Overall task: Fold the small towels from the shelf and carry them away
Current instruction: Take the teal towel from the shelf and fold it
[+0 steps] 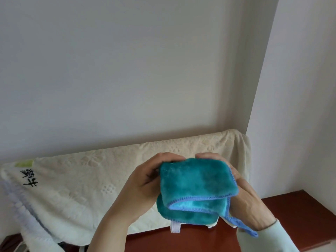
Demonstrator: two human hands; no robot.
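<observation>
I saw the left hand point(143, 182) and right hand point(252, 204) both grasping a folded teal plush towel point(196, 182), blue-edged.

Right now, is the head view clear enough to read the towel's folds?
Head view: soft even light, no glare; slightly soft overall, yet the towel, held between left hand and right hand, shows its layers clearly; the wide lens tilts the wall corner.

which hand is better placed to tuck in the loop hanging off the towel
Probably the right hand. The loop hangs against its wrist at the lower right corner of the towel, while the left hand grips the folded left side and would have to cross over.
</observation>
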